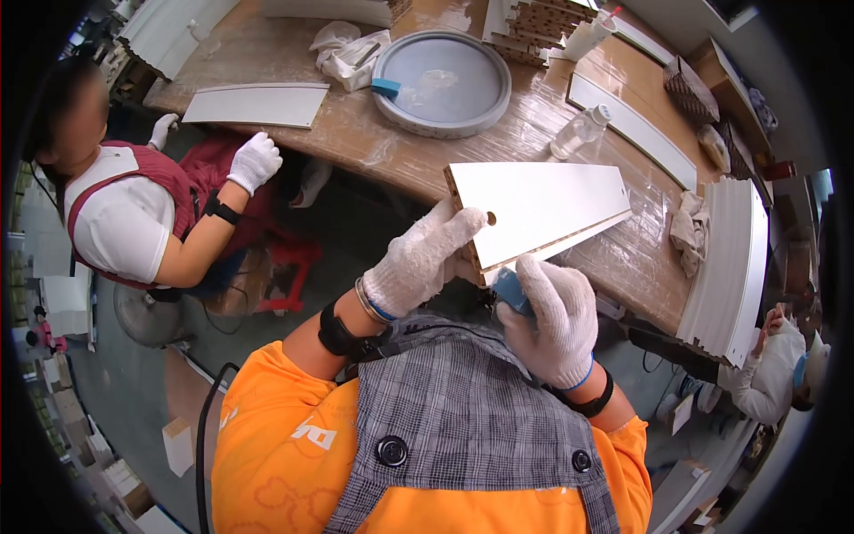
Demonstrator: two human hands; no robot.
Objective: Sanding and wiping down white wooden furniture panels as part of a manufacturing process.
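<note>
My left hand (416, 262), in a white knit glove, grips the near left end of a white board (538, 203). The board is tilted above the table edge, with a round hole by my fingers and a groove along its near side. My right hand (559, 325), gloved too, is closed round a small blue sponge block (513, 292). The sponge is at the board's near lower edge; whether it presses on it I cannot tell. My left thumb and some fingers are hidden behind the board.
On the film-covered table (356, 147) stand a round grey basin (442, 111) with a blue sponge (385, 87) on its rim, a clear bottle (581, 132) and a cup (589, 37). Stacked white boards (729, 267) are at the right. A co-worker (133, 205) sits at the left beside another board (256, 105).
</note>
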